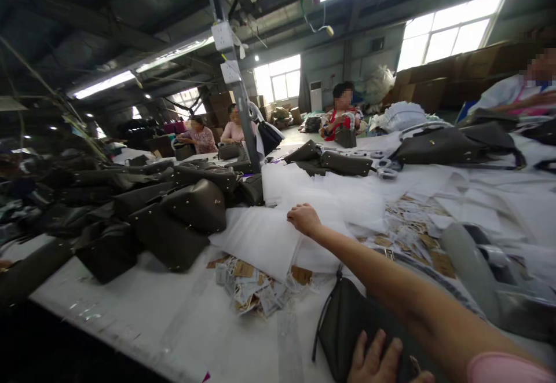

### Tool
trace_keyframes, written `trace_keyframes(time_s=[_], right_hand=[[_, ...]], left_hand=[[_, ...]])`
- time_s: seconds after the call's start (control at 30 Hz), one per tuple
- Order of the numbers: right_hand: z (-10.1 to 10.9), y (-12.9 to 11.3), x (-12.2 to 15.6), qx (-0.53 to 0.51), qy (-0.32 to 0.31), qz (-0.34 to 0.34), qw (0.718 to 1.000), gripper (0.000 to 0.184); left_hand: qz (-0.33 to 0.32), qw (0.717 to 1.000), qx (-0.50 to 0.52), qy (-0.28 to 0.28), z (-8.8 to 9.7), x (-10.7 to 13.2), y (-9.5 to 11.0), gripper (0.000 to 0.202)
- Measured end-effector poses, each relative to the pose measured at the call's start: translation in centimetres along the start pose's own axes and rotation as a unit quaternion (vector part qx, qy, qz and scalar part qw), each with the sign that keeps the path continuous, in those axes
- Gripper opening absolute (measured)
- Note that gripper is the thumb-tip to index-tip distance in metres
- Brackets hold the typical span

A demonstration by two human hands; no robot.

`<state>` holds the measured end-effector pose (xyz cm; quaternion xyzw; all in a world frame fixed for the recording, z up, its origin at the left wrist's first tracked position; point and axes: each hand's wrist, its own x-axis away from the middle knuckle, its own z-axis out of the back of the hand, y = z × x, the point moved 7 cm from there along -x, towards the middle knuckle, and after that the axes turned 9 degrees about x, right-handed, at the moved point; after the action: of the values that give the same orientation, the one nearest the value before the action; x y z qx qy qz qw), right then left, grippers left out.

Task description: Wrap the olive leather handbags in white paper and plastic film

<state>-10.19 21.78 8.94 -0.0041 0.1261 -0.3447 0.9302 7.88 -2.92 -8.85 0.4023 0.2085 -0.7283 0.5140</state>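
Observation:
My right arm reaches across from the lower right, and my right hand [305, 219] is closed with its fingertips pinched at a thin white foam sheet [256, 235] in the loose stack. At the bottom edge my left hand [377, 360] lies over a dark handbag [343, 319], its fingers spread on the surface; part of this hand is cut off by the frame. The handbag has a strap hanging at its left side. Between the sheets and the table's near edge lies a heap of paper hang tags [252, 287] with strings.
Dark handbags [174, 226] are piled along the left; another bag [438, 145] lies at the back right. A grey tape dispenser [482, 278] stands at right, beside more scattered tags [412, 226]. A post [247, 122] rises behind the sheets. Several co-workers sit across the tables.

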Motion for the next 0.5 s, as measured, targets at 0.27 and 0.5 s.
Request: trace_keyframes(time_s=[0.27, 0.5], right_hand=[[12.4, 5.4, 7.1, -0.100, 0.129, -0.004, 0.987, 0.018], [19.3, 3.3, 25.5, 0.036, 0.109, 0.157, 0.981, 0.018]], left_hand=[[-0.115, 0.989, 0.082, -0.032, 5.4, -3.0, 0.0, 0.070], [-0.110, 0.992, 0.048, -0.044, 3.7, -1.9, -0.3, 0.051]])
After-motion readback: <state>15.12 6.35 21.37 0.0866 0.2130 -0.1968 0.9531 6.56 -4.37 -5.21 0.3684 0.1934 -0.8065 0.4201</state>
